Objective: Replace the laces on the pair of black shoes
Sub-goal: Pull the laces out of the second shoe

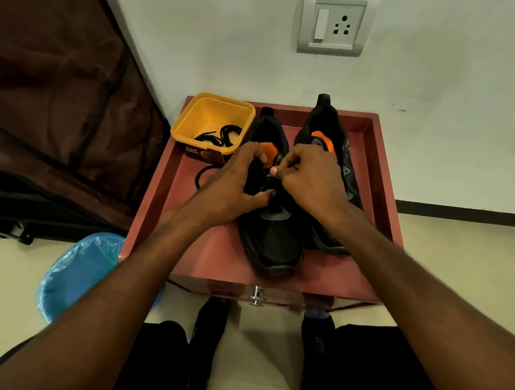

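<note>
Two feet in black socks [208,340] stand on the pale floor at 6 o'clock, just under the front edge of a low red bench [211,257] with a raised rim and a small metal knob [257,296]. Both bare forearms reach up from the bottom corners and meet over the left shoe [273,241] of a black pair, which stands toes toward the person near the middle of the bench. The left hand [234,181] curls over the shoe's lacing area, thumb pressed in low — its grip is closed around the upper. The right hand [306,177] has a tight pinching grip at the same spot; whether a lace is between the fingers I cannot tell. The right shoe [333,137] stands touching its mate at 3 o'clock, orange lining showing in both. At 11 o'clock a yellow tub [213,122] holds coiled black laces [220,135] — another black lace [203,173] lies loose on the bench just in front of it. A blue-lined bin [78,272] sits on the floor at 9 o'clock, a wall socket [334,23] at 1 o'clock
</note>
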Available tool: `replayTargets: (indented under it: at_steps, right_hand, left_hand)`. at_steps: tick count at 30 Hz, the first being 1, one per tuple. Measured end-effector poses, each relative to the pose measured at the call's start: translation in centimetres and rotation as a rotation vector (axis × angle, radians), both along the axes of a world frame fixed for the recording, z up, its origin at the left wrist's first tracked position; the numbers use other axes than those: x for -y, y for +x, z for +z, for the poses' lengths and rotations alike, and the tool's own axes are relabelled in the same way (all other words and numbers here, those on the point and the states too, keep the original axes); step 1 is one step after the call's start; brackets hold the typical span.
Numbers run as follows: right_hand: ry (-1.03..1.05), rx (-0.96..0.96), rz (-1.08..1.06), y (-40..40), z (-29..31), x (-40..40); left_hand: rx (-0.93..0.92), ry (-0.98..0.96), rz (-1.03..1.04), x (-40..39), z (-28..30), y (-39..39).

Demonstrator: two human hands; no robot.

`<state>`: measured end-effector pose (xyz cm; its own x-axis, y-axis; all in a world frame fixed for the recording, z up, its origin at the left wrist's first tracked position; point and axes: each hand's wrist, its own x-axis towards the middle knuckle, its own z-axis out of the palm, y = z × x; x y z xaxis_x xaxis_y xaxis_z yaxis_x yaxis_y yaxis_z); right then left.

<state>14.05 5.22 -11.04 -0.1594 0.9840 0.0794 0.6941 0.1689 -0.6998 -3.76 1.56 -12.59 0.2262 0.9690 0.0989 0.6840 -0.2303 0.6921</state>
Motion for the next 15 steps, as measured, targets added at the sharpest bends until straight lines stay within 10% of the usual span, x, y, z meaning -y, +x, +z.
replayTargets:
  at_steps: [6,12,15]
  right_hand:
    - [-0.096,-0.016,0.010,-0.1,0.4,0.3]
    - [-0.661,-0.675,-0.172,0.7,3.5,0.0]
    - [-0.483,-0.557,-0.138,0.7,2.7,-0.2]
  left_hand:
    - [-0.014,0.001,-0.002,0.0,0.0,0.0]
    - [0.024,-0.020,-0.006,-0.1,-0.1,0.0]
    - [0.016,-0.014,-0.003,-0.3,-0.2,-0.1]
